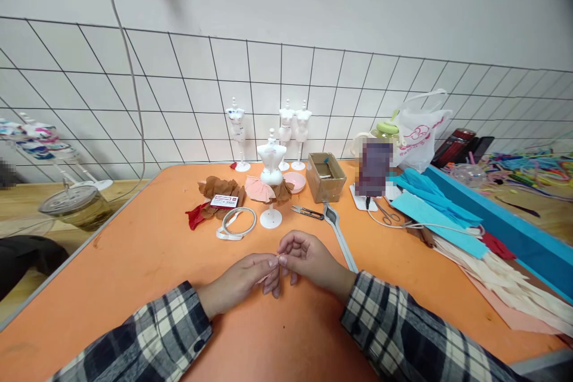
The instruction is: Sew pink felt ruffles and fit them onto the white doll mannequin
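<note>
My left hand (245, 277) and my right hand (308, 258) meet above the front of the orange table (147, 262). Thumbs and fingers of both are pinched together at one spot; what lies between them is too small and too covered to make out. Just beyond stands a small white mannequin (271, 158) on a round foot. Around its waist sit a gathered pink piece (259, 189) and a brown ruffled piece (283, 191). A roll of white tape (239, 234) lies left of the foot, and thread snips (308, 212) lie to its right.
Brown crumpled material (219, 187) with a labelled packet (224, 202) is at left. Behind are a pink dish (295, 181), a cardboard box (326, 179) and more mannequins (236, 128). On the right are tweezers (342, 239), scissors (388, 215), a phone (375, 167) and blue sheets (439, 224).
</note>
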The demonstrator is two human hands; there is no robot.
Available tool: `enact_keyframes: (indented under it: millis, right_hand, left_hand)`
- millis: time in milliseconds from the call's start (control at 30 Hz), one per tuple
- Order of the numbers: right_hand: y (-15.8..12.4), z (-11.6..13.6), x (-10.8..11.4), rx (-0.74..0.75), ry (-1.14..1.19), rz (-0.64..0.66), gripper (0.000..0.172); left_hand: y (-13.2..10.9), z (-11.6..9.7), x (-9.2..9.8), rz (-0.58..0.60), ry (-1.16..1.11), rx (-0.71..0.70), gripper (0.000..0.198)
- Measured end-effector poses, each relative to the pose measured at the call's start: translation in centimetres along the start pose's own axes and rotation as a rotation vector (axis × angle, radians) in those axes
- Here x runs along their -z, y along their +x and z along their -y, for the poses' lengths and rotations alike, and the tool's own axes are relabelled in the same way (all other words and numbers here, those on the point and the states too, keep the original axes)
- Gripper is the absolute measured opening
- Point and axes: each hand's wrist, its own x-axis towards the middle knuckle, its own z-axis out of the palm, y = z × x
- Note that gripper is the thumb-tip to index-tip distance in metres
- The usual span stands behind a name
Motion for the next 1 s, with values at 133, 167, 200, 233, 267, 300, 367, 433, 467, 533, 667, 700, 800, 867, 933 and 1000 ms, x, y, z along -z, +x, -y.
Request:
enact_keyframes:
  millis: [133, 167, 200, 233, 267, 300, 367, 433, 467, 533, 667, 700, 800, 867, 933, 1000]
  right_hand:
    - [0.2, -0.3, 0.1, -0.046, 0.006, 0.011, 0.039]
    - [0.2, -0.3, 0.1, -0.053, 0.003, 0.004, 0.036]
    - [0.3, -0.3, 0.2, -0.06, 0.003, -0.009, 0.034]
    - [0.3, -0.3, 0.3, -0.067, 0.003, -0.029, 0.033]
    - [0.4, -0.3, 0.3, -0.075, 0.002, -0.048, 0.032]
    - [0.5, -0.3, 0.4, -0.08, -0.001, -0.064, 0.032]
    - [0.6, -0.3, 0.4, -0.076, -0.027, -0.089, 0.031]
    - [0.6, -0.4, 0.3, -0.062, -0.071, -0.099, 0.03]
    - [0.6, -0.4, 0.2, -0.059, -0.096, -0.096, 0.029]
    - [0.4, -0.4, 0.0, -0.027, -0.171, -0.09, 0.025]
    - [0.7, 0.2, 1.5, 0.226, -0.462, -0.105, 0.016]
    - [1.0, 0.4, 2.4, 0.271, -0.54, -0.125, 0.022]
    - [2.2, 0.7, 5.7, 0.353, -1.002, -0.255, 0.027]
    - [2.8, 0.6, 7.2, 0.294, -1.264, -0.266, 0.029]
    - [2.9, 0.4, 7.9, 0.229, -1.423, -0.223, 0.03]
    - [2.6, 0.2, 7.7, 0.183, -1.489, -0.167, 0.031]
  left_hand:
    - [-0.2, -0.2, 0.2, -0.06, 0.257, -0.061, 0.049]
    - [-0.2, -0.2, 0.2, -0.069, 0.298, -0.073, 0.049]
    - [-0.2, -0.2, 0.2, -0.081, 0.34, -0.081, 0.051]
    - [-0.2, -0.3, 0.1, -0.101, 0.393, -0.087, 0.051]
    - [-0.1, -0.3, 0.1, -0.134, 0.459, -0.095, 0.051]
    - [-0.1, -0.4, 0.1, -0.18, 0.533, -0.107, 0.049]
    - [-0.1, -0.5, 0.0, -0.296, 0.681, -0.155, 0.039]
    - [-0.1, -0.7, 0.0, -0.364, 0.79, -0.24, 0.029]
    - [-0.1, -0.7, 0.1, -0.364, 0.825, -0.286, 0.027]
    - [-0.1, -0.7, 0.2, -0.325, 0.861, -0.36, 0.026]
    - [0.0, -0.4, 0.4, -0.335, 0.81, -0.406, 0.025]
    - [0.1, -0.3, 0.4, -0.354, 0.779, -0.401, 0.025]
    - [0.2, -0.2, 0.3, -0.4, 0.667, -0.347, 0.029]
    - [0.2, -0.2, 0.3, -0.421, 0.606, -0.31, 0.031]
    - [0.2, -0.1, 0.3, -0.429, 0.571, -0.293, 0.032]
    - [0.2, -0.1, 0.4, -0.432, 0.551, -0.289, 0.032]
